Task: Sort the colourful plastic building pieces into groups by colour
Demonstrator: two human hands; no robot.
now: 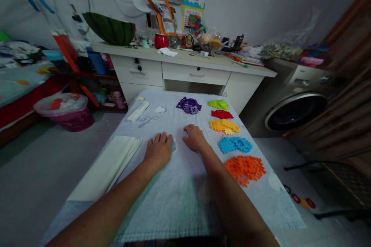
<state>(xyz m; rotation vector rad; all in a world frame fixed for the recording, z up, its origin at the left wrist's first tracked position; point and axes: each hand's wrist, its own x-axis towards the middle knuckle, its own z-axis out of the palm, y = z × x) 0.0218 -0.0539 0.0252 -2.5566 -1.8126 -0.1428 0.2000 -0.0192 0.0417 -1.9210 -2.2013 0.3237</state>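
Note:
My left hand [159, 149] lies palm down on the pale blue cloth [179, 197] over the table, fingers stretched out and empty. My right hand [194, 137] rests flat beside it, fingers also out, holding nothing. To the right runs a column of plastic interlocking pieces sorted by colour: a green pile [218, 104], a red pile [222, 114], a yellow pile [224, 126], a blue pile [235, 144] and an orange pile [245, 168]. A purple pile [189, 105] lies ahead of my right hand. The yellow pile is nearest my right hand.
A folded white sheet [107, 166] lies at the cloth's left edge, a white box [138, 112] further up. A white desk [185, 70] crowded with clutter stands behind. A washing machine [295, 100] is at right, a pink bin [65, 111] and a bed at left.

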